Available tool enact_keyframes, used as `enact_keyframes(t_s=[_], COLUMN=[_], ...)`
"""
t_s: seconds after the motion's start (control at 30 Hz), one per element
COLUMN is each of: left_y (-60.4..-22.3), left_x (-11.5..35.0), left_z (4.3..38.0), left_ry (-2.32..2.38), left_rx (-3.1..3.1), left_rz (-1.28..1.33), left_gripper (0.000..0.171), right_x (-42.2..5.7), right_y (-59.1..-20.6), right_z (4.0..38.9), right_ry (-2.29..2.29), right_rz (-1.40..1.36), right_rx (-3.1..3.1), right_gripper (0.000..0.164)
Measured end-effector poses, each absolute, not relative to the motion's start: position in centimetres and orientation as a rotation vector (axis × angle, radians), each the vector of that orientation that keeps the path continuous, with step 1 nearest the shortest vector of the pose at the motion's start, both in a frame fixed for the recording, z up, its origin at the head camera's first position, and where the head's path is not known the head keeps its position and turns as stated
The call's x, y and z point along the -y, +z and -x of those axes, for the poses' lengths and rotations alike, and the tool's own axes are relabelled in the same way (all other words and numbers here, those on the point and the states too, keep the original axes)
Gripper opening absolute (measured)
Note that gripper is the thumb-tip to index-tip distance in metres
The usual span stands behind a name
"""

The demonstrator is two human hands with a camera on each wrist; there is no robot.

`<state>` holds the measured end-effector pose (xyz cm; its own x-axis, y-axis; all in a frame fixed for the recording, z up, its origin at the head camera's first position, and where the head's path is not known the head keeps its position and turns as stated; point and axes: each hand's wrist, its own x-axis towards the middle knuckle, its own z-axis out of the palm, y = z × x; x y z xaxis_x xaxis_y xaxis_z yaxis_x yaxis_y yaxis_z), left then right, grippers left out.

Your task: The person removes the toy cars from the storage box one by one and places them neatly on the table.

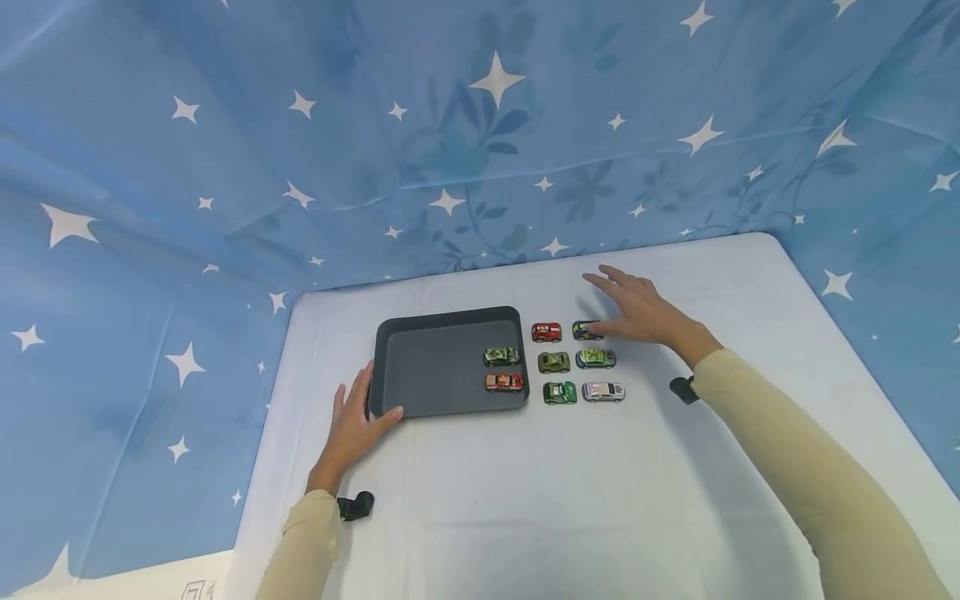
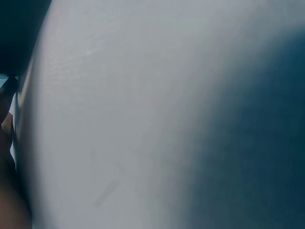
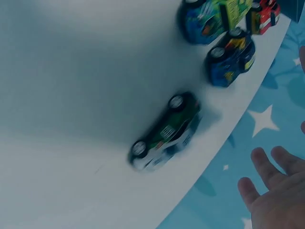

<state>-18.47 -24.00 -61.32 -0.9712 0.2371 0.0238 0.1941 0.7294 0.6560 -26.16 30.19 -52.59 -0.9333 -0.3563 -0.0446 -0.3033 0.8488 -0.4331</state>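
My left hand [image 1: 358, 429] rests at the near left corner of a dark grey tray [image 1: 431, 371], fingers along its left side and thumb at the near rim. Inside the tray, on its right, sit a camouflage-green toy car [image 1: 502, 357] and a red-orange toy car [image 1: 503, 382]. My right hand [image 1: 641, 312] hovers with spread fingers, partly covering a blue toy car [image 1: 585, 331]. Below that hand, a dark green and white toy car [image 3: 167, 131] shows in the right wrist view; the hand hides it in the head view.
Right of the tray stand a red car [image 1: 547, 332], an olive car [image 1: 554, 362], a lime-green car [image 1: 596, 358], a green car [image 1: 560, 392] and a silver-white car [image 1: 603, 392]. A white cloth [image 1: 525, 500] covers the table. Blue starry fabric [image 1: 450, 167] hangs behind.
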Motion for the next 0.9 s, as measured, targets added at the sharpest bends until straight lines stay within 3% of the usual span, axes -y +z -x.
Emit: enact_keyframes(t_s=[0.9], left_y=[-60.7], left_x=[24.3], left_z=[18.9], left_ry=[1.135], left_rx=[-2.768], left_rz=[-0.362], left_gripper=[0.104], right_x=[-17.8], right_y=[-52.2], right_z=[27.3], right_ry=[-0.653], right_rz=[0.963], right_rx=[-2.800], right_gripper=[0.076])
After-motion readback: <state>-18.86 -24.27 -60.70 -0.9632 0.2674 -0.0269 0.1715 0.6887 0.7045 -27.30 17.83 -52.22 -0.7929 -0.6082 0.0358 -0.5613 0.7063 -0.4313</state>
